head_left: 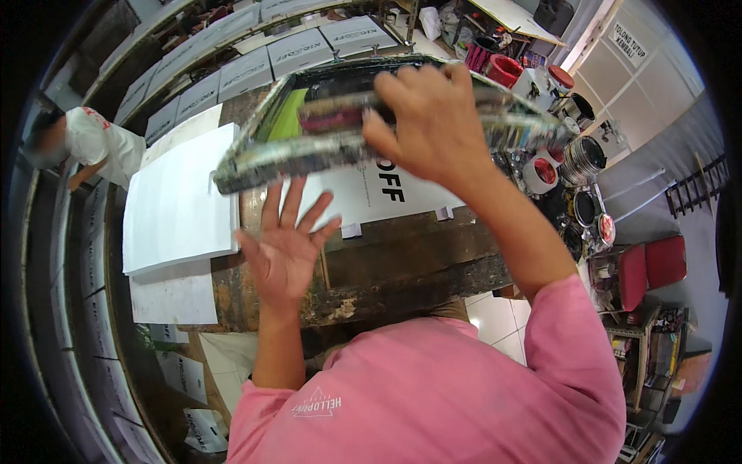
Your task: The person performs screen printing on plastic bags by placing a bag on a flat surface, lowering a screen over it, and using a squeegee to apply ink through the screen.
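Frame (270,164), shallow and rectangular, rims crusted with mottled grey, green and black residue, raised at a tilt above the counter (232,298); inside at left, a smooth lime-green patch (287,112). Across the frame, a long straight bar (332,117), brownish with a maroon streak, blurred. Right hand (433,116) over the frame, fingers bent around the bar in a grip; contact with the rim impossible to tell. Left hand (284,251) palm up, fingers fanned wide apart, tips just by the near rim toward the left corner. Beneath the frame, flat on the counter, a smooth white sheet (348,203) with bold black print, two small pale tabs (352,231) along the near edge. Wood of the counter dark, scuffed and stained. To the left, a thick stack of white paper (182,201), square-edged and matte. To the right, round cans (586,158), crowded together, some smeared red. Beyond, racks with rows of flat printed sheets (300,50)
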Motion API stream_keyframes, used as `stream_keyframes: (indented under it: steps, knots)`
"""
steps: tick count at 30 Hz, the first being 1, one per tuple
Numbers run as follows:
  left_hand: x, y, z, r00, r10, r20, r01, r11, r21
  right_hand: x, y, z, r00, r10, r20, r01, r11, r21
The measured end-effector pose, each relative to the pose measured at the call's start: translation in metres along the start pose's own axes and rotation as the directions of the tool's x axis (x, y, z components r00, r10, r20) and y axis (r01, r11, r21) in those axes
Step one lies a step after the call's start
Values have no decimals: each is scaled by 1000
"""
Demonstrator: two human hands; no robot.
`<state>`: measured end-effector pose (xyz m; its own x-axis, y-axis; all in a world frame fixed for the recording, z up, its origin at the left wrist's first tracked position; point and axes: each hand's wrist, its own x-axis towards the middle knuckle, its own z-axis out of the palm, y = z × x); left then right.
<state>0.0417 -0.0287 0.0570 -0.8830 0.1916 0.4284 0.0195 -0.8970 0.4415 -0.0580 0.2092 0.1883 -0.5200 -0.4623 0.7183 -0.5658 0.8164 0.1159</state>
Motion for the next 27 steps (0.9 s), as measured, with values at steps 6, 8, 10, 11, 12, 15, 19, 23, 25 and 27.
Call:
stream_keyframes:
  steps: [6, 8, 10, 11, 12, 15, 19, 23, 25, 27]
  knots:
    - [-27, -36, -67, 906, 217, -364, 381, -790, 480, 50, 18, -10, 998, -11, -58, 13, 999, 39]
    - [-53, -48, -95, 912, 171, -374, 338, -829, 445, 65, 19, -16, 997, -27, -72, 29, 999, 25]
    - [-57, -59, -93, 890, 154, -429, 342, -848, 405, 76, 24, -17, 999, 26, -19, -24, 997, 77]
    - [-54, -57, -92, 887, 147, -438, 336, -856, 394, 84, 27, -19, 998, 56, 10, -57, 985, 161]
    - [-51, -56, -89, 884, 151, -443, 343, -853, 393, 90, 29, -18, 996, 82, 42, -90, 966, 244]
    - [-36, -56, -78, 899, 183, -398, 355, -837, 417, 101, 22, -26, 994, 67, 81, -79, 985, 155]
    - [12, -48, -61, 937, 283, -203, 343, -647, 681, 138, 25, -57, 909, 226, 351, -308, 931, 196]
    - [78, -27, -28, 855, 480, -195, 375, -313, 873, 124, 39, -30, 995, 76, -58, -59, 966, 250]
    - [80, -24, -25, 760, 566, -319, 442, -90, 893, 115, 43, -28, 983, -20, -181, 60, 975, 214]
    - [49, -9, -36, 643, 631, -433, 488, 98, 867, 116, 40, -23, 986, -29, -165, 58, 983, 173]
